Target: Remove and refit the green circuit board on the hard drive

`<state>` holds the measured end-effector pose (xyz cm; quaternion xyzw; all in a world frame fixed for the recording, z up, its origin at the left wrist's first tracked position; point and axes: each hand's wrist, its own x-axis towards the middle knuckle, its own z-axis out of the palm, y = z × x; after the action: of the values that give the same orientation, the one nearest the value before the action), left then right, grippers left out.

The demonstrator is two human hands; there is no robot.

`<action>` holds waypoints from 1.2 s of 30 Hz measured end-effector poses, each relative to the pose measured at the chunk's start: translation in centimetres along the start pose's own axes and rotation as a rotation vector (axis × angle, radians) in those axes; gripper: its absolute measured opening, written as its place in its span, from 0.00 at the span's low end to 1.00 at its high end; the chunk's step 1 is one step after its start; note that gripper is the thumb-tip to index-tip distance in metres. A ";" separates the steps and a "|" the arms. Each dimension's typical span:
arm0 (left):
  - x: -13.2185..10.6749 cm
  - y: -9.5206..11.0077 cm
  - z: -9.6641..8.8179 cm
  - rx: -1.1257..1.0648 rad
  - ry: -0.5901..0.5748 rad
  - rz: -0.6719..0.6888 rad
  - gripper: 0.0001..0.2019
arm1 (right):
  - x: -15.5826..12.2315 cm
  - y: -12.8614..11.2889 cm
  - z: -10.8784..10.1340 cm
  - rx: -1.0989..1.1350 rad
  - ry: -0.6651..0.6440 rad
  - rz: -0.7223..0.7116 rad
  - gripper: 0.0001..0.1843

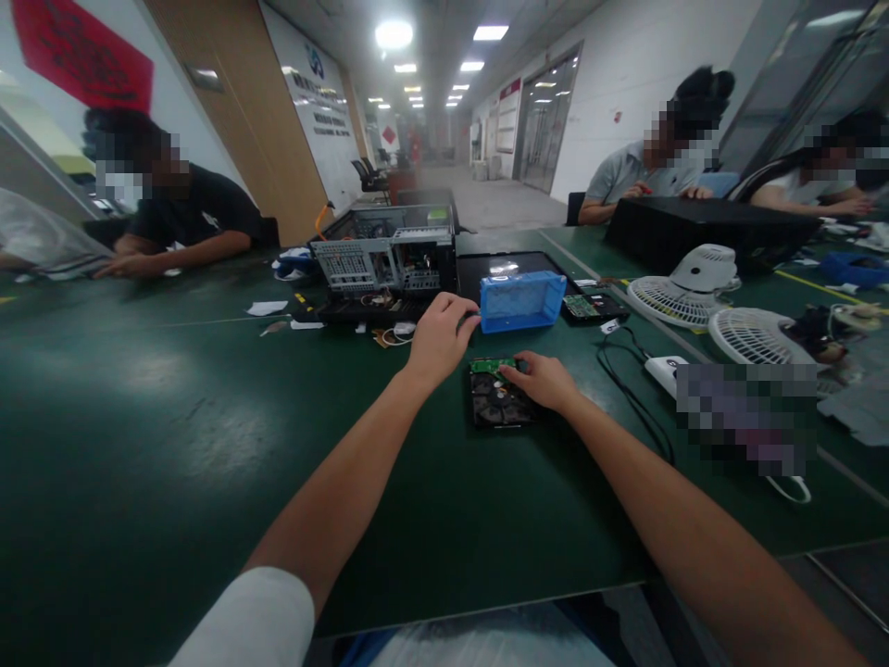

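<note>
A hard drive (494,400) lies on the green table (208,445) with its green circuit board facing up. My right hand (543,378) rests on its right edge, fingers curled and pinched on the drive. My left hand (442,335) hovers just left of a blue plastic drive tray (520,300), fingers bent and close together, thumb touching the tray's left end. Whether it holds anything small I cannot make out.
An open computer case (386,261) stands behind my hands, with a black panel (510,264) beside it. Two white fans (684,289) and a black cable (629,389) lie to the right. Three other people sit around the table at their own work.
</note>
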<state>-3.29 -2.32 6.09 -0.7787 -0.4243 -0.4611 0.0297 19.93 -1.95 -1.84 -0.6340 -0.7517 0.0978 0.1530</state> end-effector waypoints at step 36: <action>0.0 -0.1 0.1 0.097 -0.011 0.030 0.08 | -0.1 -0.2 -0.1 0.004 0.006 0.002 0.35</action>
<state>-3.29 -2.24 6.01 -0.7852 -0.4344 -0.4353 0.0721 19.83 -2.07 -1.71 -0.6348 -0.7504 0.0975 0.1562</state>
